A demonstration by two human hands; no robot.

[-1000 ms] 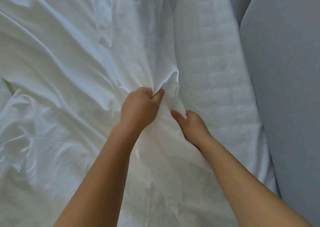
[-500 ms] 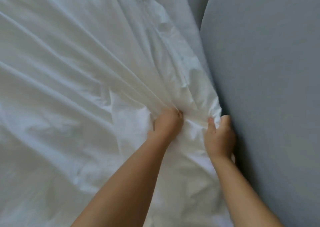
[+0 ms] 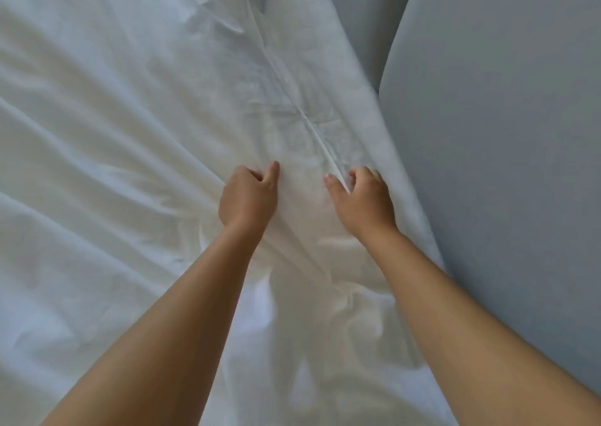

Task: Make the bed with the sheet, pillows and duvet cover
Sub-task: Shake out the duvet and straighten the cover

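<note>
A white sheet [image 3: 136, 126] covers almost the whole view, with long creases fanning out to the left from my hands. My left hand [image 3: 248, 198] grips a bunch of the sheet with curled fingers near the middle. My right hand [image 3: 362, 199] pinches a raised fold of the same sheet between thumb and fingers, close to the sheet's right edge. That fold runs as a thin ridge up and away from my right hand. The cloth between the two hands lies fairly flat.
A grey padded surface [image 3: 494, 152] rises along the right side, right against the sheet's edge. A second grey panel [image 3: 364, 12] shows at the top, behind the sheet.
Both hands have pulled the sheet to the right until it covers the bare mattress strip beside the grey surface. The hands have since spread apart and the bunched cloth has flattened.
</note>
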